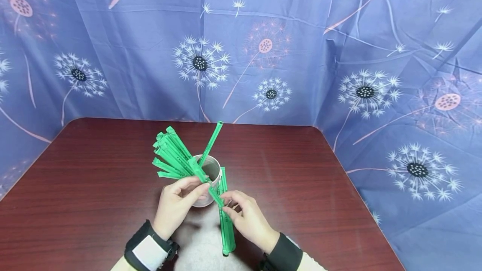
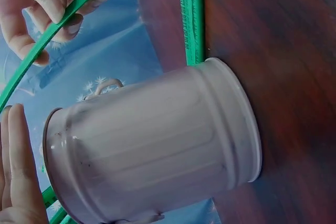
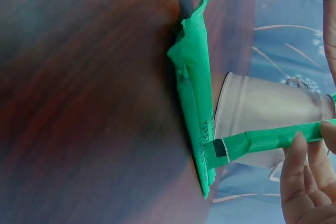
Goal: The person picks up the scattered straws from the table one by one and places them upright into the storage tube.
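Note:
My left hand pinches a slim green stick packet near the rim of a small pale metal pail. At its lower part, my right hand pinches the same packet between thumb and fingers, also seen in the right wrist view, where the packet slants across the pail. A fanned bunch of similar packets spreads out over the pail's left side; their lower ends are hidden. One more packet leans up out of the pail.
More green packets lie on the dark red wooden table, right beside the pail. A whitish patch shows in front of the pail. Blue dandelion-print cloth hangs behind the table and along its right side.

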A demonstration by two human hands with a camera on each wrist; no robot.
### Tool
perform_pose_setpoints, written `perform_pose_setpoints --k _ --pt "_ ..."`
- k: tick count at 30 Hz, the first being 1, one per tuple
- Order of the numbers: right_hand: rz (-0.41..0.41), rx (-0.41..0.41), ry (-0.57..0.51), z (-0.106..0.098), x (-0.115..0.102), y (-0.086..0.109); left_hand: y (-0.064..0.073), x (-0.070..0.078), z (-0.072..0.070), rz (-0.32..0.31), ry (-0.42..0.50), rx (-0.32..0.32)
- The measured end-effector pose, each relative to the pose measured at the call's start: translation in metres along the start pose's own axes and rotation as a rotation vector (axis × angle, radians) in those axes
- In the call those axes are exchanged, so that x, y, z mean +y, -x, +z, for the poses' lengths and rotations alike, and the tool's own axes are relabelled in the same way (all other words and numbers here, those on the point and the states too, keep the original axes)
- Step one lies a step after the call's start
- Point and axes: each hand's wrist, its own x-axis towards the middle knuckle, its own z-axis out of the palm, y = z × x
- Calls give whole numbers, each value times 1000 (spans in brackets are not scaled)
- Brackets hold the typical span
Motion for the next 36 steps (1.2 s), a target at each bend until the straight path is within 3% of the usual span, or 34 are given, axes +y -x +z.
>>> perform_pose_setpoints --k 7,14,20,24,33,36 --pt "3 -25 -13 1 0 0 -2 2 -2 79 -2 28" --pt "64 -96 66 2 3 0 -10 8 -11 143 17 147" --pt "123 -232 210 3 6 3 -16 13 -20 188 136 229" --pt "175 -308 253 3 6 5 -19 15 -24 215 219 286" --pt "191 -351 309 3 12 7 -27 19 -31 298 419 381" --pt "198 -354 311 2 14 7 -28 20 -32 300 453 446"
